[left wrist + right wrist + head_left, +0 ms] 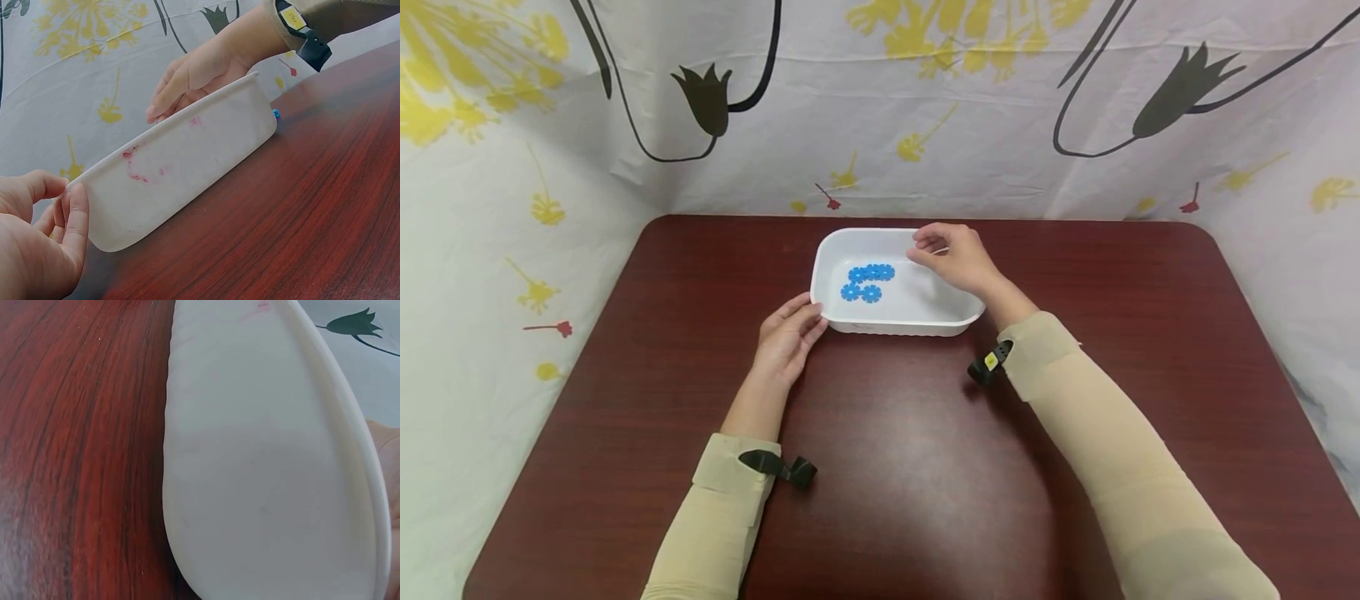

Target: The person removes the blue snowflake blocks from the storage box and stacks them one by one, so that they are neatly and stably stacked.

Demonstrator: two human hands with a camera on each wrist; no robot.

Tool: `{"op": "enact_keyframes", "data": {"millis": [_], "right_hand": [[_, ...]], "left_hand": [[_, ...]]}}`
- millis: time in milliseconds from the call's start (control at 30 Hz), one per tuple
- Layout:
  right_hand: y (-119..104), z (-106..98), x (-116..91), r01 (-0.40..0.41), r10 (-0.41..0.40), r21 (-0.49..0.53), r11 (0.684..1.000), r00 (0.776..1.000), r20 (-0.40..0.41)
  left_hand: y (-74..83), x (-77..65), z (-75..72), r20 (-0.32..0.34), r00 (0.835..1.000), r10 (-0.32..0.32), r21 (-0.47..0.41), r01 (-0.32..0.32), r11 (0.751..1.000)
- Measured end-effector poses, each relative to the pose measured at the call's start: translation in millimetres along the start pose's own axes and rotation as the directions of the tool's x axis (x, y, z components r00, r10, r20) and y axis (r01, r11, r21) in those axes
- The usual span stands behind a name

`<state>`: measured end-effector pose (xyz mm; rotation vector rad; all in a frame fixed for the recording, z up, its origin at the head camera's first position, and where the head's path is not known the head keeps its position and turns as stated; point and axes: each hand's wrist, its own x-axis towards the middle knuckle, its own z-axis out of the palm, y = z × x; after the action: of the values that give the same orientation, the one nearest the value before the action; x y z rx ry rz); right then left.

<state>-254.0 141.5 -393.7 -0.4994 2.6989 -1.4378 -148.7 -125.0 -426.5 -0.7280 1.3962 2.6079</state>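
Toward the far side of the dark red table [895, 467], white tray [895, 328] sits flat on the wood. Blue flower-shaped pieces lie inside, left half: an overlapping row [872, 272] farther back, a pair [851, 292] nearer the front. Whether the row is joined or merely stacked, cannot tell.

Left hand [786, 337] pinches the tray's near left corner, thumb at the rim, fingers against the outside wall. Right hand [957, 258] hovers above the right part of the tray, fingers bent inward, narrow gap to the thumb. Whether anything sits between those fingertips, cannot tell from any view.

Small blue bit [276, 114] shows by the tray's far end in the left wrist view, seemingly outside the wall; too small to identify.

Risks, my judgement: only one corner is gripped, so an upward pull there could tip the tray and slide the loose pieces toward its other end. Right forearm passes close over the right end; a low sweep of wrist or black strap [992, 362] could catch the rim and shove the tray. Thin, flat pieces could slip from a hurried pinch, or skid on the smooth floor.
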Motion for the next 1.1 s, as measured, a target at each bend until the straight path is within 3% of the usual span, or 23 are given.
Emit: {"op": "enact_keyframes", "data": {"millis": [467,800,1100], "right_hand": [[0.3,15.3,7.7,-0.047,0.048,-0.021,0.999,0.994,0.094],[-1.8,28.5,14.1,0.0,0.006,-0.037,0.999,0.99,0.14],[-4.8,37.1,24.3,0.026,-0.003,-0.122,0.992,0.984,0.18]], "left_hand": [[-0.4,-0.7,0.7,0.001,1.0,0.003,-0.007,-0.003,1.0],[0.0,0.2,-0.7,0.003,1.0,0.008,0.002,-0.008,1.0],[-0.2,0.1,-1.5,0.012,1.0,0.019,-0.03,-0.019,0.999]]}}
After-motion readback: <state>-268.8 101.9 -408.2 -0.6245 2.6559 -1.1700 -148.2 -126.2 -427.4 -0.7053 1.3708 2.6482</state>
